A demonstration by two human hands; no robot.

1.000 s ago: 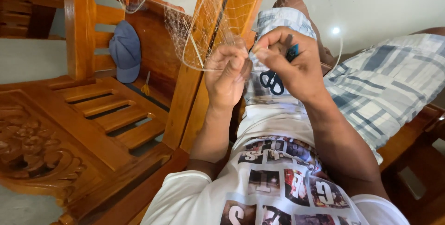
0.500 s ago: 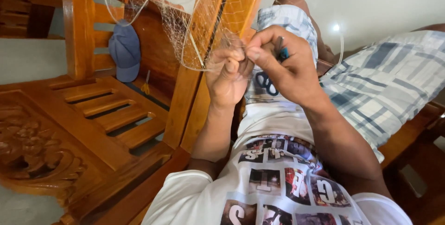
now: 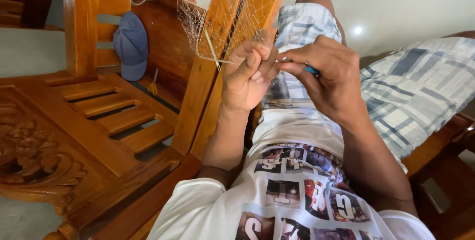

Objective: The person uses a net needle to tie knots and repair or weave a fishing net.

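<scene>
A blue cap (image 3: pixel 130 45) hangs far left on the carved wooden bench (image 3: pixel 89 121), small yellow scissors (image 3: pixel 154 83) just beside it. Fine, pale, almost see-through netting (image 3: pixel 217 17) drapes the bench's slanted post. The left hand (image 3: pixel 247 76) pinches its mesh, fingers curled shut. Right of it, touching, the right hand (image 3: pixel 329 79) closes around a blue-handled tool (image 3: pixel 311 70), mostly hidden

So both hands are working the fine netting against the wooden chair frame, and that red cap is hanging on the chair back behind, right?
Not quite: the cloth cap hanging on the wooden chair back is blue, not red, as the head view shows. The rest stands.
</scene>
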